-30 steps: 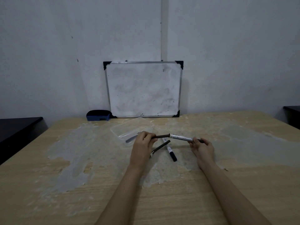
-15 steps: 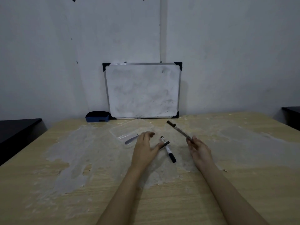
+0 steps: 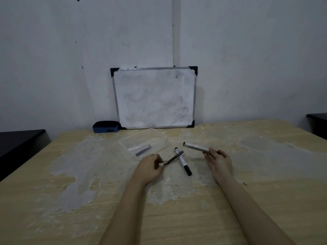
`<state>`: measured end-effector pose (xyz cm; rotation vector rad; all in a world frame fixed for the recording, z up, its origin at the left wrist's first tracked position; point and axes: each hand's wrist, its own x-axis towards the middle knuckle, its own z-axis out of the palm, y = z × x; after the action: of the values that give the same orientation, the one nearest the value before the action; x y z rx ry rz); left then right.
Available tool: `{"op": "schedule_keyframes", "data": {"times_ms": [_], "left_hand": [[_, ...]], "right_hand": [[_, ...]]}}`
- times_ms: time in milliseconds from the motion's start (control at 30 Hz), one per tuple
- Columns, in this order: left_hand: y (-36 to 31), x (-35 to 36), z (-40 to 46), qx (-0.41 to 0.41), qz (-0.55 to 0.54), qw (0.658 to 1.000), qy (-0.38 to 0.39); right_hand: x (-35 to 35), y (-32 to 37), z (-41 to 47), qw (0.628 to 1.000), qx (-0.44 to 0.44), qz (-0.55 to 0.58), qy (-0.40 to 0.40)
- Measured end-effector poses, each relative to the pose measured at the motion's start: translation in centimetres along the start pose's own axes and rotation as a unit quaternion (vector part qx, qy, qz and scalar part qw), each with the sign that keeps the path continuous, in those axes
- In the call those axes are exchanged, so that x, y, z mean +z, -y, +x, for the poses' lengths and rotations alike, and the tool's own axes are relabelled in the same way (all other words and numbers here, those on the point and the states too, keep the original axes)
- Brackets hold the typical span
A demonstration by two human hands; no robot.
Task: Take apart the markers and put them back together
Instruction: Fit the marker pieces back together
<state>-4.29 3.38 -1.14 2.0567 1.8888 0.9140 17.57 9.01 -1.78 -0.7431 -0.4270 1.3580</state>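
My left hand (image 3: 149, 167) grips the near end of a thin dark ink core (image 3: 174, 157), which slants up and to the right across a whole marker. That whole marker (image 3: 183, 161) is white with a black cap and lies flat on the table between my hands. My right hand (image 3: 218, 160) holds an empty white marker barrel (image 3: 195, 147) by one end, its open end pointing left and slightly up, above the table. The barrel and the core are apart.
A clear plastic tray (image 3: 160, 137) with a grey marker part (image 3: 143, 150) in it lies just beyond my left hand. A small whiteboard (image 3: 154, 98) leans on the wall at the table's back edge, a blue eraser (image 3: 106, 126) to its left. The wooden table (image 3: 265, 183) has pale smeared patches.
The core came out of the barrel a second ago. My left hand has since closed on the core on the table. My right hand lowered the barrel toward level and shifted right.
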Motion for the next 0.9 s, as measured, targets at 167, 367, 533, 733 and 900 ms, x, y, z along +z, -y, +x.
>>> {"op": "schedule_keyframes", "data": {"times_ms": [167, 367, 533, 733, 900], "left_hand": [[-1.7, 0.7, 0.5, -0.043, -0.183, 0.981, -0.046], [-2.3, 1.5, 0.1, -0.055, -0.245, 0.966, -0.054], [-2.2, 1.6, 0.4, -0.076, -0.277, 0.956, -0.063], [-2.2, 2.2, 0.5, -0.075, -0.282, 0.955, -0.060], [-2.2, 2.7, 0.8, -0.068, -0.287, 0.954, -0.052]], "right_hand": [[0.8, -0.1, -1.0, 0.992, -0.048, -0.119, 0.009], [0.8, -0.5, -0.9, 0.987, -0.058, -0.151, 0.016], [0.8, -0.6, -0.9, 0.987, -0.057, -0.146, 0.024], [0.6, -0.5, -0.8, 0.988, -0.053, -0.144, 0.023], [0.7, -0.9, -0.6, 0.983, -0.046, -0.169, 0.051]]}}
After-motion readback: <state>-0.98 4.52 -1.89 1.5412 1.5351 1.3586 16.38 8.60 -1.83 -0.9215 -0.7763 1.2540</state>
